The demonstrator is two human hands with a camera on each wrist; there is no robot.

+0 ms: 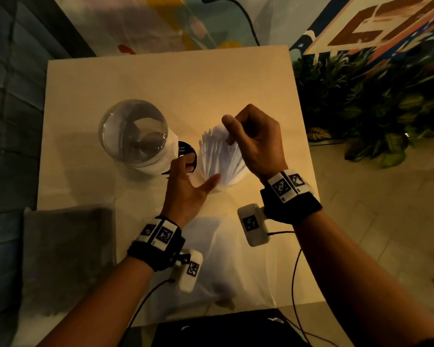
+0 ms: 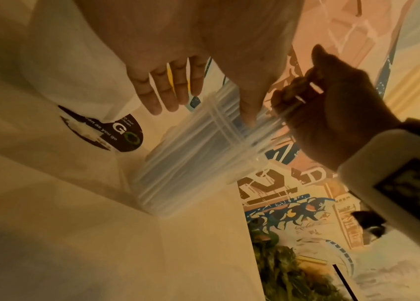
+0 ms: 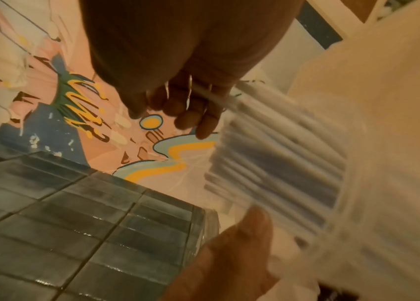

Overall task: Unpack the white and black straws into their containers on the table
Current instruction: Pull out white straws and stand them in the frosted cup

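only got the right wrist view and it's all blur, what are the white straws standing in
Observer: The white straws fan out of a clear round container that stands upright on the beige table.
Operator: is the left hand holding it
Observer: No. The left hand is open, with its thumb beside the container's base. I cannot tell if they touch.
Operator: what's left of it
Observer: A clear glass jar with dark shapes inside that I cannot identify.
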